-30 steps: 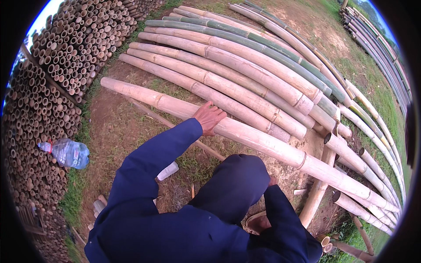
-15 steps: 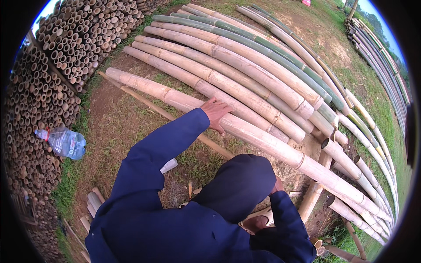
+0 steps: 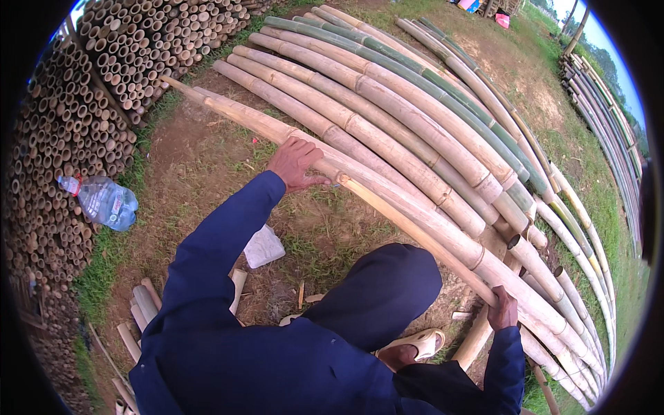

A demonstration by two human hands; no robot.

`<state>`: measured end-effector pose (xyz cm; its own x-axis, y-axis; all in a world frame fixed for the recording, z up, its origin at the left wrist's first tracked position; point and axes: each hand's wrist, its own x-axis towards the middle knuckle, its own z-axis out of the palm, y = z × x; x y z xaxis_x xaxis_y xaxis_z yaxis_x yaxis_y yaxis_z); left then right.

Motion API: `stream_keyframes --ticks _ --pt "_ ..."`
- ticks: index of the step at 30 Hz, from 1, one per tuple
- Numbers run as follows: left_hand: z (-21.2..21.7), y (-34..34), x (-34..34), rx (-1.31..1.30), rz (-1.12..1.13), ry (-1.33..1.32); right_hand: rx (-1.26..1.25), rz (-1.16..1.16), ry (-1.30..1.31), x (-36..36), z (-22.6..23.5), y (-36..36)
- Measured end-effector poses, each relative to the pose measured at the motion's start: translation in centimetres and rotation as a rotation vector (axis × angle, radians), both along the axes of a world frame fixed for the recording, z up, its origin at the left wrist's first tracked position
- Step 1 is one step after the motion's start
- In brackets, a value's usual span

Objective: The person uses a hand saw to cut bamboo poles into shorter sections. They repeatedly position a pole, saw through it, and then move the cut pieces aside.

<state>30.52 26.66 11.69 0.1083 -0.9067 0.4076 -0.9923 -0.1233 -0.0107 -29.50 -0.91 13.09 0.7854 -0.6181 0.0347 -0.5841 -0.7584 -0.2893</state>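
A narrow, pale bamboo strip lies slantwise along the near side of a thick bamboo pole. Toward its upper-left part, my left hand is closed over the strip, fingers on the far side and thumb stretched along the near side. At the strip's lower right end, my right hand is wrapped round it, close against the thick pole. The strip's far end passes beyond the left end of the pole.
More bamboo poles, some green, lie side by side beyond. Stacked bamboo rises at the left, near a large clear plastic bottle. A whitish block and cut bamboo pieces lie on the ground. My bent knee is below the strip.
The strip has been raised from beside the pole to lie against it. My left hand has moved left from the pole onto the strip; my right hand has come out from behind my knee.
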Motion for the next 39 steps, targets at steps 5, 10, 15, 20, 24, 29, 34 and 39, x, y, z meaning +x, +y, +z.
stream_keyframes --ticks 5,10,15,20,24,29,34,39 --pt "-2.7 -6.8 -2.9 -0.038 -0.162 0.047 -0.136 -0.042 0.005 -6.8 2.3 -1.3" --pt "-1.7 -9.1 -6.6 -0.103 -0.258 0.048 -0.159 -0.088 0.017 -10.2 4.8 -2.0" --pt "-1.0 -8.6 -8.2 -0.085 -0.269 0.010 -0.171 -0.062 0.062 -10.8 5.9 -1.9" --pt "-1.2 -10.7 -10.8 -0.041 -0.245 0.033 -0.155 -0.187 -0.006 -12.2 6.2 -3.5" --pt "-0.9 -12.8 -13.6 -0.091 -0.278 0.070 -0.196 -0.273 -0.016 -15.5 6.3 -5.6" --pt "-0.3 -15.2 -14.1 -0.037 -0.302 0.115 -0.090 -0.301 -0.087 -16.3 5.7 -7.3" --pt "-0.1 -13.6 -12.8 0.072 -0.242 0.119 -0.013 -0.289 -0.057 -12.4 5.6 -8.2" --pt "-1.9 -14.7 -14.9 0.053 -0.301 0.154 0.016 -0.363 -0.023 -14.4 2.9 -8.8"
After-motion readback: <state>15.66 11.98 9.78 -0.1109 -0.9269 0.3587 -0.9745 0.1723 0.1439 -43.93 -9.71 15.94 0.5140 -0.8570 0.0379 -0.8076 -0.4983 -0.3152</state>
